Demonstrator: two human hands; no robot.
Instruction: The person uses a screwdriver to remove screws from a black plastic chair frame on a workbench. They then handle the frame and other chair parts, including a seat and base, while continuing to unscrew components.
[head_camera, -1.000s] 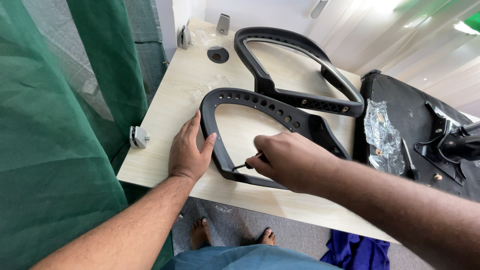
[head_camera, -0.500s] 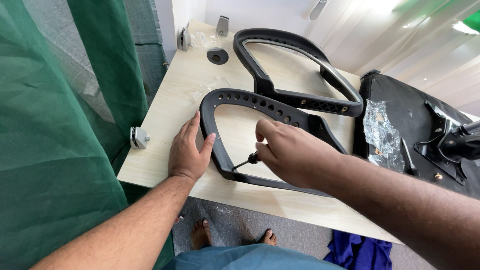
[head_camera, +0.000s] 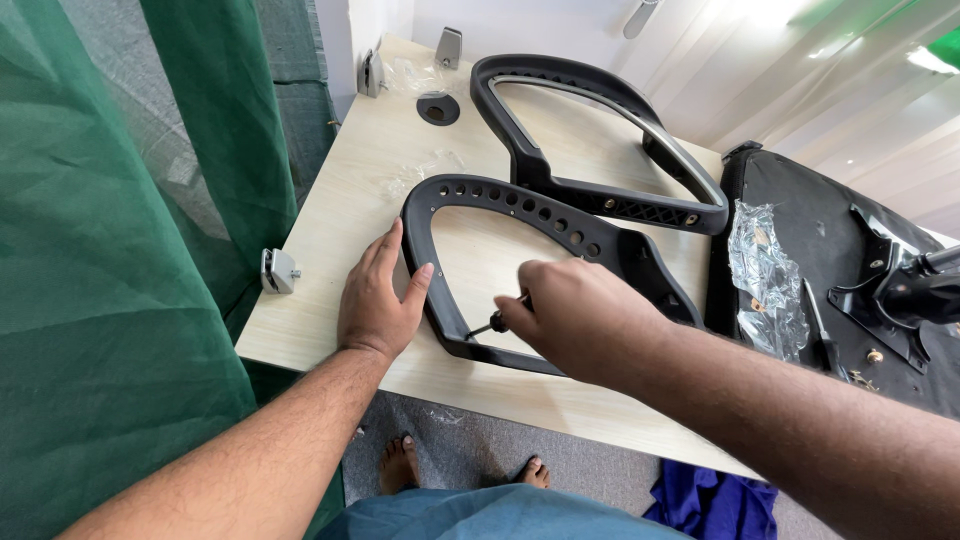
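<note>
A black plastic chair frame (head_camera: 500, 195) with a row of holes lies flat on the light wooden table (head_camera: 330, 260). My left hand (head_camera: 378, 295) presses flat on the table against the frame's left curve, thumb resting on its rim. My right hand (head_camera: 580, 315) is closed around a small screwdriver (head_camera: 490, 322) whose tip touches the frame's near edge. A second, larger black frame (head_camera: 600, 120) lies behind the first.
A black chair seat base (head_camera: 830, 250) with a metal mechanism (head_camera: 900, 290) and a crumpled plastic bag (head_camera: 765, 280) lies at the right. A round black grommet (head_camera: 438, 107) sits in the table's back left. Green netting (head_camera: 120, 250) hangs at the left. My bare feet show below the table.
My right hand has turned and lifted slightly over the screwdriver while its tip stays at the frame's near edge. My left hand has kept still.
</note>
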